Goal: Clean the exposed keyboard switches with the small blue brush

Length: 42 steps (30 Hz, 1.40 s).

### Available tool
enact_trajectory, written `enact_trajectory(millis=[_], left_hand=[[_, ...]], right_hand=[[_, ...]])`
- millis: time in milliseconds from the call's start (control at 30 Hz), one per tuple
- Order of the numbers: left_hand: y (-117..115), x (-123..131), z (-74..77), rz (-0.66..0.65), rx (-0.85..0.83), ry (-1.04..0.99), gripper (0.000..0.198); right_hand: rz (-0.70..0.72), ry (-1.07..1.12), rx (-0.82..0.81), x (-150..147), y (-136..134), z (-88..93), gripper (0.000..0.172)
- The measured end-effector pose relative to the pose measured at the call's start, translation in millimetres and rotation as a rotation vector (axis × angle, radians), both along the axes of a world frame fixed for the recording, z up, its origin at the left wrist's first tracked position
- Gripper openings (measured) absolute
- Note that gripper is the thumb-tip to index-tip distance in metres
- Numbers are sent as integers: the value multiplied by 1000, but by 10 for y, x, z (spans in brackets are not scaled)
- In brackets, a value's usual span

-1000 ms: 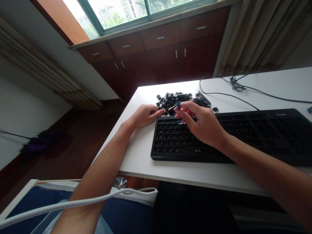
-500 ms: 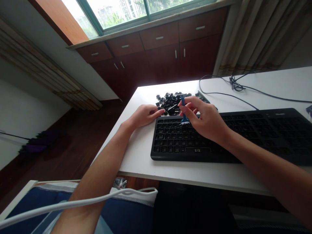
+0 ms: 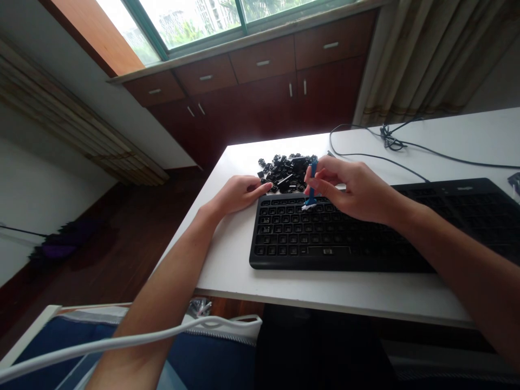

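My right hand point(image 3: 345, 187) pinches a small blue brush point(image 3: 312, 187) upright between thumb and fingers. Its white bristles point down onto the upper key rows of a black keyboard point(image 3: 309, 264). The keycaps are off, so the square key sockets show. My left hand point(image 3: 239, 192) lies on the table by the keyboard's top left corner, thumb stretched out toward loose keycaps. Those black keycaps point(image 3: 286, 176) form a pile just behind the keyboard, partly hidden by my right hand.
The white table point(image 3: 227, 271) ends at a near edge and a left edge. A black cable point(image 3: 392, 140) lies knotted behind the keyboard. Below the near edge are a blue cushioned seat point(image 3: 215, 357) and a white cord point(image 3: 134, 340). Wooden cabinets point(image 3: 260, 103) stand beyond the table.
My right hand has shifted slightly right, and the brush now leans, its bristles still at the upper keys. The left hand stays in place on the table.
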<state>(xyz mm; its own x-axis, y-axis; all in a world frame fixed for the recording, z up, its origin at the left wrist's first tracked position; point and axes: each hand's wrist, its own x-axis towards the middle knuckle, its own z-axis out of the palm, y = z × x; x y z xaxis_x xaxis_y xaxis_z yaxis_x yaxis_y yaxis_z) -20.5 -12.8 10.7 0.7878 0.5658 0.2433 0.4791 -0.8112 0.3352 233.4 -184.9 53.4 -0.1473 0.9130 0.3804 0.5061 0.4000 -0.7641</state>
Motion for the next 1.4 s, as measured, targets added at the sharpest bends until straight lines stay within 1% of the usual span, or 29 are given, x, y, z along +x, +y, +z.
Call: enact_trajectory(millis=[167, 300, 400, 567, 633, 800, 1200, 1400], left_hand=[[1, 1, -1, -1, 5, 4, 53], [2, 3, -7, -10, 11, -6, 53], [-2, 6, -4, -9, 6, -7, 53], [-11, 13, 8, 12, -7, 15, 54], [-13, 15, 11, 18, -13, 19, 54], [-15, 21, 14, 8, -11, 9, 54], [-3, 4, -6, 8, -5, 11, 54], [-7, 10, 0, 27, -20, 22, 54]], right_hand=[[37, -154, 52, -33, -34, -2, 17], [41, -164, 82, -71, -43, -27, 17], [20, -98, 36, -96, -35, -60, 22], [14, 144, -110, -142, -15, -119, 31], [13, 220, -142, -149, -6, -133, 33], [1, 241, -133, -155, 13, -150, 34], [-114, -39, 56, -171, 7, -139, 28], [-134, -167, 166, -180, -5, -166, 25]])
